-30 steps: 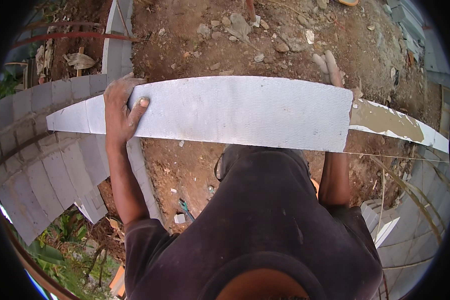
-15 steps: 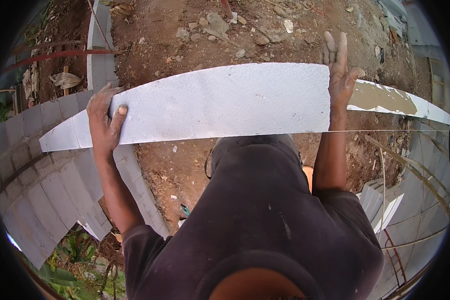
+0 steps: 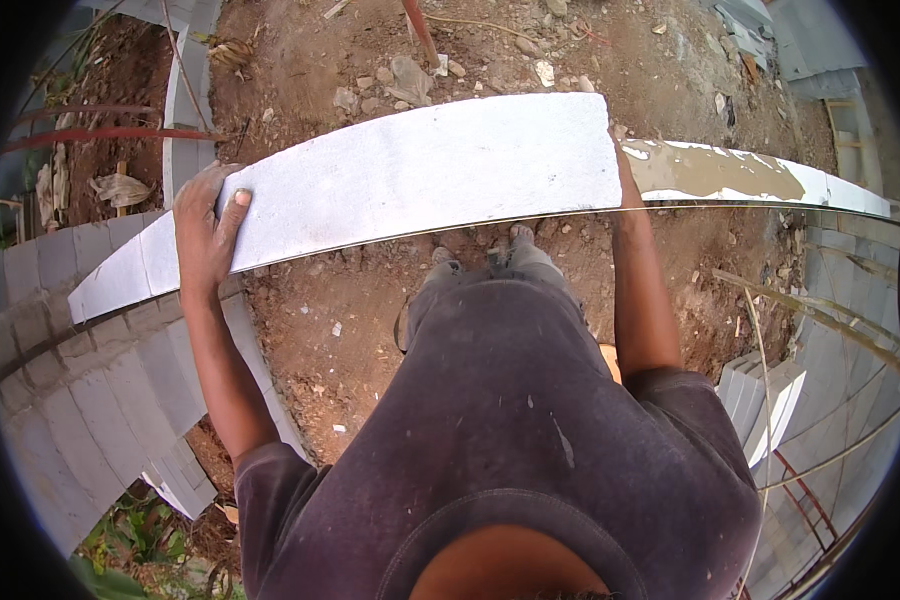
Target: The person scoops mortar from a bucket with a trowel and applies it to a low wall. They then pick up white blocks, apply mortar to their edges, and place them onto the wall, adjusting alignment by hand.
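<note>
A long white lightweight concrete block (image 3: pixel 420 165) lies across in front of me, its right end cut square. My left hand (image 3: pixel 206 225) is closed over its left part, thumb on the top face and fingers at the far edge. At the square right end is my right hand (image 3: pixel 622 150); the block hides its fingers, so their grip does not show. Left of my left hand, a seam sets off another white block (image 3: pixel 108 280). Beyond my right hand, a white course (image 3: pixel 715 172) carries grey-brown mortar on top. A thin string (image 3: pixel 530 214) runs along the near edge.
Grey block walls (image 3: pixel 120 400) stand at the left, with more stacked blocks (image 3: pixel 755 400) at the lower right. Thin poles (image 3: pixel 820 318) cross the right side. Stones (image 3: pixel 410 80) lie on the brown dirt ahead, near a red-brown bar (image 3: pixel 420 32). My feet are on the dirt below.
My right hand's raised, spread fingers have gone down behind the block's end. The view has shifted, and the block's right end appears further left and higher. My left hand keeps its place on the block.
</note>
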`<state>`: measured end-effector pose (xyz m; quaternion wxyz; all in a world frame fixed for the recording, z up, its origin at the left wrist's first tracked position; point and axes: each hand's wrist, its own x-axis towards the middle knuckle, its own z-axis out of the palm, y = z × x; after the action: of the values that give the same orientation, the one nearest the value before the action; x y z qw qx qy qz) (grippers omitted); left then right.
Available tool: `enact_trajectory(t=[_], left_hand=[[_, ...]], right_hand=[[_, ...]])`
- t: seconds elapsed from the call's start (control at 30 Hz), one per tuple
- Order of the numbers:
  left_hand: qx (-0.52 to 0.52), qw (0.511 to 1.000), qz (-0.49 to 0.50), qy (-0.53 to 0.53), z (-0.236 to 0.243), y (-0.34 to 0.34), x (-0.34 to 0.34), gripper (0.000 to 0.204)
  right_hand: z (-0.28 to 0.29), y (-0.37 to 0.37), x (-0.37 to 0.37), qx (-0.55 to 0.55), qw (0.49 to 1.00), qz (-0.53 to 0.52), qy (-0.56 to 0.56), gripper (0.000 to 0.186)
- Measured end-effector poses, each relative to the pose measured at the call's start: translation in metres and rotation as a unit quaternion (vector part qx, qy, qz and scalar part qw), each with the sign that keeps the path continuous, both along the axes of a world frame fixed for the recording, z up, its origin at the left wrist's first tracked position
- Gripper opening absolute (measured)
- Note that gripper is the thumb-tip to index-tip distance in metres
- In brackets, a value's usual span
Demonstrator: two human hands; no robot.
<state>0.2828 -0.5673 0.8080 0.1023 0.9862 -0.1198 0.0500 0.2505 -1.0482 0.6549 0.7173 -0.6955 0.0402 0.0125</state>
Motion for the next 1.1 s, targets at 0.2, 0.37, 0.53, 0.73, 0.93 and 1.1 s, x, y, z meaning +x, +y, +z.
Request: enact_trajectory(t=[0.2,0.37,0.53,0.73,0.93,1.1], left_hand=[[-0.001,0.999,-0.015,-0.044,-0.004,-0.006,-0.001,0.059],[0.001,0.998,-0.007,-0.055,-0.002,-0.001,-0.005,0.064],[0.02,0.999,0.005,-0.044,-0.011,0.003,-0.004,0.071],[0.013,0.998,-0.002,-0.059,-0.025,0.003,-0.004,0.07],[0.033,0.997,0.018,-0.062,-0.017,0.008,-0.008,0.067],[0.034,0.997,0.008,-0.068,-0.017,0.006,-0.009,0.064]], right_hand=[[0.144,-0.027,-0.096,-0.435,0.835,0.294,0.163,0.057],[0.281,0.079,-0.05,-0.449,0.827,0.129,-0.313,0.099],[0.239,0.167,-0.005,-0.574,0.714,0.113,-0.385,0.089],[0.128,0.214,0.033,-0.662,0.68,0.094,-0.3,0.087],[0.209,0.227,0.033,-0.622,0.719,0.145,-0.276,0.074],[0.16,0.255,0.01,-0.618,0.706,0.11,-0.328,0.077]])
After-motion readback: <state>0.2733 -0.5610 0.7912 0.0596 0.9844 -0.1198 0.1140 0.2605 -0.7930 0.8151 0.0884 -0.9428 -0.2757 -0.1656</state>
